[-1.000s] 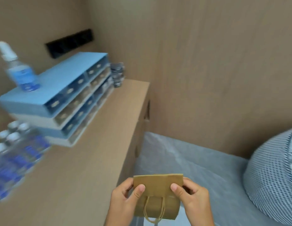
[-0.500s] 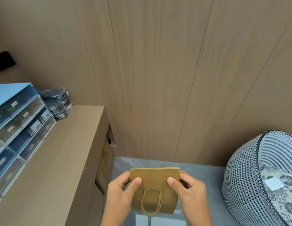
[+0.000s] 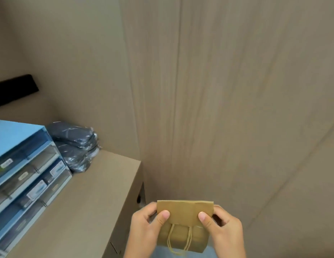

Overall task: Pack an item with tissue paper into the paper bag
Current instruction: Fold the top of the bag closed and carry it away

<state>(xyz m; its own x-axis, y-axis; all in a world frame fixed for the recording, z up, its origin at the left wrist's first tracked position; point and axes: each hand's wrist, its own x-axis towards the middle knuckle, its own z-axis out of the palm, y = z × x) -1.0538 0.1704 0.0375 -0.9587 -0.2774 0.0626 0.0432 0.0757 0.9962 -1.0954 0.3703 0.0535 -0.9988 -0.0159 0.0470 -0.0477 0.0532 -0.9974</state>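
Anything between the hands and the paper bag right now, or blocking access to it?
Nothing visible. Both the left hand and the right hand already hold the folded paper bag, thumbs pressed on its front flap, in the air beside the cabinet. The bag is flat and closed; no item or tissue paper is in view.

The paper bag point(image 3: 184, 213) is matt brown kraft paper, folded flat, with twisted paper-cord handles point(image 3: 179, 239). The wall point(image 3: 218, 90) looks like matt wood-grain panelling. The desk point(image 3: 78, 211) has a smooth, matt tan top. The drawer unit point(image 3: 22, 174) seems smooth blue plastic with clear fronts. Dark bundles point(image 3: 76, 146) sit in glossy, crinkled plastic wrap.
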